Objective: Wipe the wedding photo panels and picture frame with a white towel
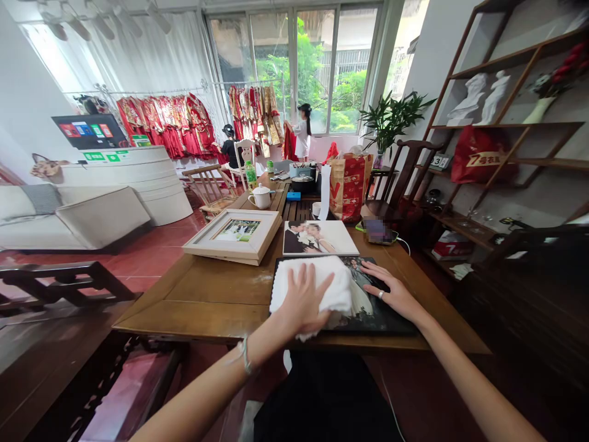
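My left hand (307, 301) lies flat with fingers spread on a white cloth (338, 285), which covers the left part of a dark photo panel (391, 319). The panel shows a pale gown against black and rests at the near edge of the wooden table. My right hand (389, 288), with a ring on one finger, has its fingers stretched over the panel's right side. Just beyond lies a lighter photo print (321, 238) of a couple. To its left are stacked white picture frames (234, 236), the top one holding a small photo.
On the table (197, 294) stand a white lidded cup (261, 197), a green-labelled bottle (250, 177), a red-and-tan paper bag (350, 187) and a phone (380, 231) with a cable. Wooden chairs flank the table. Two people (301, 135) are near red garments by the window.
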Motion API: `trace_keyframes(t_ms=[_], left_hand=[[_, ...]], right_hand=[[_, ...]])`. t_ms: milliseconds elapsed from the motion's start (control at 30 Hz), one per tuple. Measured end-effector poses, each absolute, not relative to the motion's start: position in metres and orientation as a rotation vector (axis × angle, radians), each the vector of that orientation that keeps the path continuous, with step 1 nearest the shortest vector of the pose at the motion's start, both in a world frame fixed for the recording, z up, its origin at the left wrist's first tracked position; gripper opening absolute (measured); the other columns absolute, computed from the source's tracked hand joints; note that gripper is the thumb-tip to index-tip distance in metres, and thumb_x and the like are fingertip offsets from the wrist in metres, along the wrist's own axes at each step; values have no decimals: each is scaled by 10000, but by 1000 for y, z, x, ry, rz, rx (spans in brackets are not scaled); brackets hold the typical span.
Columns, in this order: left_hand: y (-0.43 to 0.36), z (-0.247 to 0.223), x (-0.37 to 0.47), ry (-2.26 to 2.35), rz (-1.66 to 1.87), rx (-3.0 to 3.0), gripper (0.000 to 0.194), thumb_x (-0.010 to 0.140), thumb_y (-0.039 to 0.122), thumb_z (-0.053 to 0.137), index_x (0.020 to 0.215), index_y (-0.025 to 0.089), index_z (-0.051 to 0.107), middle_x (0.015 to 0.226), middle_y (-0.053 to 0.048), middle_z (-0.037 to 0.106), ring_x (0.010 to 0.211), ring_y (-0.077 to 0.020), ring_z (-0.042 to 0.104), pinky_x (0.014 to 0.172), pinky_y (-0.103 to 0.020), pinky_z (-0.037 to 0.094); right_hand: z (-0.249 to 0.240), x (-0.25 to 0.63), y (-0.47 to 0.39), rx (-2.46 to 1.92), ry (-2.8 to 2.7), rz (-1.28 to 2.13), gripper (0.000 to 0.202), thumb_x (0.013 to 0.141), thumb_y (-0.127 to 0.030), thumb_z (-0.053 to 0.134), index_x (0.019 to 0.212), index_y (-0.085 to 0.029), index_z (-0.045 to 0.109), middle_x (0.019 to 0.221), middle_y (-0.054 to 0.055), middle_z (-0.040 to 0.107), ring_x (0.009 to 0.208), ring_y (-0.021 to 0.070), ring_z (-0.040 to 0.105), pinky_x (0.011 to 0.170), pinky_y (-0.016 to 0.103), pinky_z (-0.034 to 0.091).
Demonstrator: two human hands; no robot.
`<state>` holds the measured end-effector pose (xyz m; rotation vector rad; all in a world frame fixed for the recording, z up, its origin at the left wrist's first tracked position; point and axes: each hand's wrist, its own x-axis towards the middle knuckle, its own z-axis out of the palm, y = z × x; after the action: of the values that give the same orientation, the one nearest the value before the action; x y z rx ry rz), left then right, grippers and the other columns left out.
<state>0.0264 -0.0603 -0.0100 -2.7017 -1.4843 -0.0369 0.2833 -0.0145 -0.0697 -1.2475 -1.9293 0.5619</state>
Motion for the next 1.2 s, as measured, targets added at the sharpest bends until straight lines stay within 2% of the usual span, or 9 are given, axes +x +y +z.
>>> trace_keyframes(t_ms=[100,200,467,567,733,833,933,1100,1200], left_hand=[[-24,-9,35,-1549,-67,-2615,655,834,430,427,1412,199,224,1435,-204,239,1306,-430,159,963,-655,146],[-21,-13,39,-1526,-100,-2615,691,814,415,448,1407,145,220,1454,-208,195,1327,-398,112,994,-624,134],[-123,-29,40,-1216,-93,-2808,928,729,586,463,1433,129,67,1479,-223,31,1320,-438,-60,1000,-650,33],[-121,-29,44,-1187,-94,-2840,887,752,587,437,1434,147,80,1477,-219,71,1325,-433,-14,1001,-642,63],[-50,-18,62,-1416,-88,-2712,740,805,519,422,1412,156,201,1443,-214,219,1314,-412,153,986,-624,164],[-17,-14,74,-1530,-116,-2621,672,833,484,409,1392,143,256,1422,-221,267,1300,-403,205,973,-621,190],[-22,-19,81,-1579,-125,-2570,722,814,508,439,1393,119,254,1425,-240,250,1304,-417,181,974,-630,173],[-92,-26,76,-1435,-166,-2654,853,758,563,470,1422,113,178,1458,-239,148,1321,-442,53,998,-649,80],[-118,-21,73,-1349,-102,-2793,832,773,571,431,1427,127,170,1466,-221,139,1324,-439,29,1005,-647,84]], right_hand=[[-70,283,-15,-1256,-1930,559,445,779,-428,578,1205,-303,554,1376,39,453,1298,250,360,1084,483,258],[-70,283,-15,-1257,-1931,553,442,778,-435,575,1203,-314,554,1376,32,454,1297,251,363,1085,487,254],[-71,284,-14,-1247,-1932,567,442,772,-451,577,1190,-304,569,1374,36,456,1302,252,353,1085,479,260],[-72,285,-13,-1234,-1929,564,446,770,-459,575,1185,-295,574,1371,48,459,1298,257,358,1082,484,261],[-73,284,-13,-1207,-1915,559,437,766,-464,572,1164,-286,587,1356,56,477,1289,257,373,1078,489,265],[-74,284,-12,-1220,-1890,558,399,787,-448,548,1150,-288,593,1351,51,483,1284,248,383,1078,489,268],[-76,285,-11,-1225,-1869,568,398,811,-435,515,1178,-292,567,1351,47,482,1283,231,386,1084,474,266],[-80,288,-7,-1234,-1862,547,429,798,-445,519,1185,-268,565,1367,60,463,1313,246,336,1099,483,226],[-82,289,-4,-1244,-1837,558,395,827,-404,473,1182,-262,571,1354,58,479,1309,238,344,1102,483,217]])
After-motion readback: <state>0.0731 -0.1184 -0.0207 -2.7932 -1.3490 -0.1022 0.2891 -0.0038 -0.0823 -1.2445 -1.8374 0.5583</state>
